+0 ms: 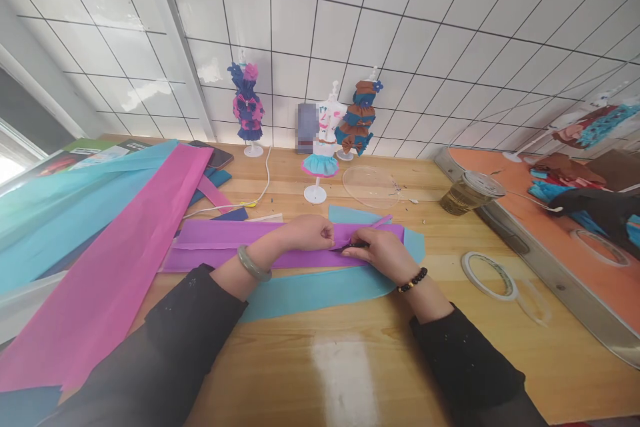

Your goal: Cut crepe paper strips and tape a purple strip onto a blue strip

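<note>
A long purple strip (295,258), thin like cloth or crepe paper, lies flat across the table in front of me. Along its middle, the fingertips of my left hand (313,232) pinch a raised edge of it. My right hand (383,250), just to the right, is closed around a small dark tool that looks like scissors (345,247); its tip points left at the purple strip, and the handles are hidden in my fingers. A light blue strip (310,290) lies partly under the purple one, nearer to me.
Pink strips (125,247) and blue strips (75,207) pile up at left. Behind my hands stand a small dress form (320,166) in a turquoise skirt and two other dressed forms. Right are a lidded cup (470,192), a tape roll (489,276) and an orange raised surface (530,214).
</note>
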Demonstrator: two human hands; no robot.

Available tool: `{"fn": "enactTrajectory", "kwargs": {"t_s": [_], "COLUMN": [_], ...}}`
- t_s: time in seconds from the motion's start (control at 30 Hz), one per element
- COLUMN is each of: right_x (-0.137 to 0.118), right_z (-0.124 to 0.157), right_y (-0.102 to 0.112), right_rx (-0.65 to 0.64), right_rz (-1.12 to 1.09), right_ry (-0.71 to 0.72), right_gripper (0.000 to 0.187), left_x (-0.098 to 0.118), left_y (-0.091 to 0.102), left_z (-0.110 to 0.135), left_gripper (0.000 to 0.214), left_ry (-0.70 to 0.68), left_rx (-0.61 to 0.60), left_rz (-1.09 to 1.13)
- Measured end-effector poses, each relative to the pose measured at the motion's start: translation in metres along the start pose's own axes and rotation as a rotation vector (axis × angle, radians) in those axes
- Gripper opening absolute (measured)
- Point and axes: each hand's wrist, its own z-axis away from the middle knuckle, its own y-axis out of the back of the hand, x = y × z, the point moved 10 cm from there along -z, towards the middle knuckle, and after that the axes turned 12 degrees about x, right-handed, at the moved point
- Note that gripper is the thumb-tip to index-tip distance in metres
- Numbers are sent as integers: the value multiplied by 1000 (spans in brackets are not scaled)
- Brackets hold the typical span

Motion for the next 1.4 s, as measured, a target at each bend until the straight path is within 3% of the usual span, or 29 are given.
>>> {"fn": "enactTrajectory", "kwargs": {"t_s": [0.47, 1.4], "right_x": [-2, -2], "right_z": [-1, 0], "right_y": [-1, -1], "right_rx": [-3, 3], "right_rz": [-20, 9], "right_ry": [-12, -29], "right_gripper": [38, 36], "left_x": [7, 2], "left_y": [4, 1], "left_z": [2, 0], "left_gripper": [22, 17], "left_ry": [-14, 1], "left_rx": [-13, -14], "left_rz": [13, 10]}}
